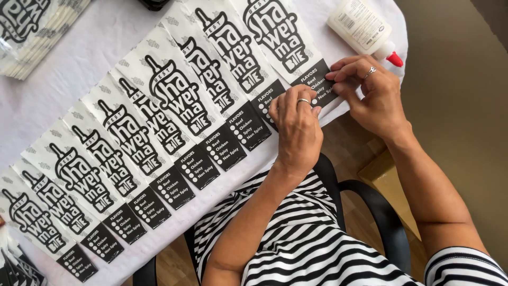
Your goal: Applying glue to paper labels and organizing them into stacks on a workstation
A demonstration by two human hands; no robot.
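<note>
- The left hand (296,124) lies knuckles up, fingers curled down onto the black end flap of a white printed paper sleeve (288,50); its fingertips are hidden under the hand, so whether it pinches the paper or only presses it cannot be told
- The right hand (370,92) sits just beside it, fingers bent and pressing the same flap at its far edge; the flap's corner is covered by both hands
- A row of overlapping sleeves (137,137) runs away to the left of the left hand; each hides part of the next, and the last ones are cut off by the frame
- A white glue bottle (362,26) with a red tip lies just beyond the right hand; its top is cut off
- A bundle of sleeves (32,32) lies well left, partly out of view
</note>
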